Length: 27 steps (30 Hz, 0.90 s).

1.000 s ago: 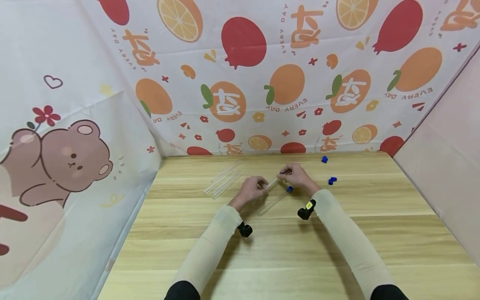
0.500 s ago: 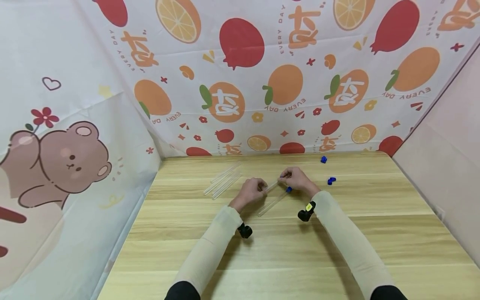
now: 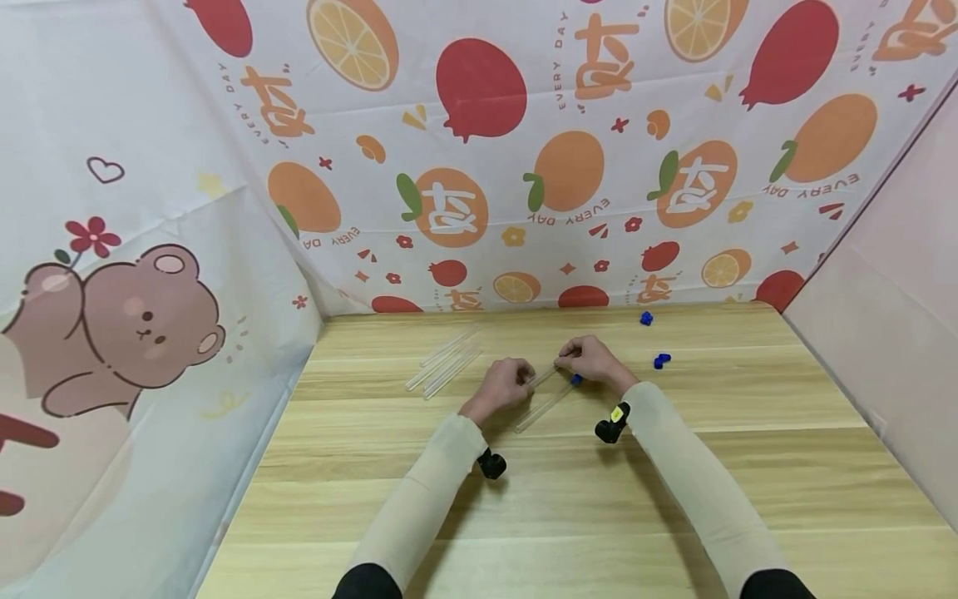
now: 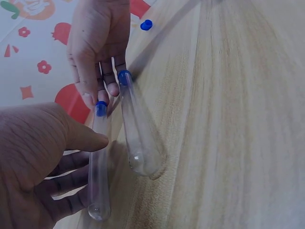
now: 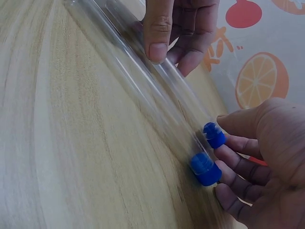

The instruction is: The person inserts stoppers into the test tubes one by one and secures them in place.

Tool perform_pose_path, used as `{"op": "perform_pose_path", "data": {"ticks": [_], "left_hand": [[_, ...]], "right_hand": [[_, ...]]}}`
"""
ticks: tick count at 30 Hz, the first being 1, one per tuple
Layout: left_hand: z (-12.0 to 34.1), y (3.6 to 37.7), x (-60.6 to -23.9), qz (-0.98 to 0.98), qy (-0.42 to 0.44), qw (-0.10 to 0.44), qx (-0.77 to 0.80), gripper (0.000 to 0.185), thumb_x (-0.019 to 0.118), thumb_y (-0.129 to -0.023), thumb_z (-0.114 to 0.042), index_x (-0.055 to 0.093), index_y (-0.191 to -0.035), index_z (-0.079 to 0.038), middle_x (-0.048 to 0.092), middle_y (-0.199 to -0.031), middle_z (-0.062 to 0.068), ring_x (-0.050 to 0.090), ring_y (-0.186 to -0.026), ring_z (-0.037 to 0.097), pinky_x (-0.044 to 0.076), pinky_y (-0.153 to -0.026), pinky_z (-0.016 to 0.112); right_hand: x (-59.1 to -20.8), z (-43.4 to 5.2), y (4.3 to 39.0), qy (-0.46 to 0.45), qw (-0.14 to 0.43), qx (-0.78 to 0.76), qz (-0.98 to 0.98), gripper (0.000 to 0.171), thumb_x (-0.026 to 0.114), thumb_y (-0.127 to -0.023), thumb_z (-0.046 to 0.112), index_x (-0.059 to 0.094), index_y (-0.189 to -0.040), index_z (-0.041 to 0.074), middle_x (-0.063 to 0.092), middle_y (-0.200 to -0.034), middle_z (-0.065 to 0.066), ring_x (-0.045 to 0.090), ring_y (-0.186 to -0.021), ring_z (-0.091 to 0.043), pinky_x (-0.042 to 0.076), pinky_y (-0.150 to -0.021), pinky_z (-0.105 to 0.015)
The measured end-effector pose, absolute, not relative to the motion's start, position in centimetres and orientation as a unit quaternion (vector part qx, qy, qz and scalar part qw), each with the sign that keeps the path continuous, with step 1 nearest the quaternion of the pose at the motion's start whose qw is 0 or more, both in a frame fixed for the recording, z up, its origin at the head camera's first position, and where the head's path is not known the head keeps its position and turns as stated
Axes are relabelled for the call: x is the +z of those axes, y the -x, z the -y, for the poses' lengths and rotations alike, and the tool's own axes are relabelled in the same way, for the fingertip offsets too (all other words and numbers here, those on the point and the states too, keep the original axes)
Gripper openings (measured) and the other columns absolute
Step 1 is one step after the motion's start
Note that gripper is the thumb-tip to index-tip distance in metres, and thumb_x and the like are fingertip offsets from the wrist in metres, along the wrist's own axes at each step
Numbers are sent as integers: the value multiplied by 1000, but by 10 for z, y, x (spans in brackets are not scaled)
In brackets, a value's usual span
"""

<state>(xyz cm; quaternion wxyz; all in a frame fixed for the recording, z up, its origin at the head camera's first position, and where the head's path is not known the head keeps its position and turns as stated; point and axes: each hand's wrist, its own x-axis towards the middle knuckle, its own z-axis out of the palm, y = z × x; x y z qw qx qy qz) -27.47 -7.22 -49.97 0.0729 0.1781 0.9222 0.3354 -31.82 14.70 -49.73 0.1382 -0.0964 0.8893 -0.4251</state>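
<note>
My left hand [image 3: 503,387] pinches a clear glass test tube [image 4: 98,167] between thumb and fingers, partway along it. The tube slants over the table, its rounded end towards the left wrist. At its mouth sits a blue stopper [image 5: 214,137], its narrow part inside the glass. My right hand [image 3: 594,358] has thumb and fingertips round that stopper. Beside the held tube lies a second test tube [image 4: 138,136], with a blue stopper [image 5: 206,171] in its mouth. Lower fingers of the right hand are right at this second stopper.
Several clear test tubes [image 3: 451,362] lie side by side on the wooden table [image 3: 599,516], left of the hands. Loose blue stoppers [image 3: 662,360] lie to the right, with more blue stoppers [image 3: 647,318] farther back. A fruit-print cloth [image 3: 479,191] hangs behind the table.
Both hands stay nearly in place on the tube and stopper. In the head view, the blue that showed at the right fingertips a second ago is now hardly visible.
</note>
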Motion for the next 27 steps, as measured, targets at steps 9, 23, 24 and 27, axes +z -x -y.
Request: {"op": "perform_pose_path", "data": {"ticks": [9,23,24,27], "left_hand": [[73,269,-500,-917,-195,69,341,18,68,-92,-5,72,-109,0,74,-96,10,67,-84,16,57,-75,28],[71,266,-499,-917,-175,71,351,23,70,-93,-9,70,-115,-2,73,-103,12,68,-93,23,58,-81,34],[71,266,-499,-916,-175,70,353,24,70,-93,-10,69,-116,-2,73,-103,12,68,-92,23,58,-81,34],[72,267,-499,-916,-171,66,358,25,69,-94,-10,67,-118,-2,72,-103,12,68,-92,23,58,-81,35]], "right_hand": [[-498,-148,316,94,145,-421,-891,22,63,-101,21,72,-112,4,71,-112,-14,63,-93,-20,51,-77,-27],[-499,-148,316,93,143,-419,-892,23,61,-102,20,69,-115,3,70,-110,-14,62,-90,-19,51,-74,-26],[-499,-148,315,92,144,-420,-891,24,60,-102,20,69,-117,3,69,-110,-14,62,-90,-19,51,-74,-26],[-497,-148,315,85,145,-426,-889,26,59,-102,21,66,-119,2,68,-112,-15,63,-91,-20,52,-74,-25]]}}
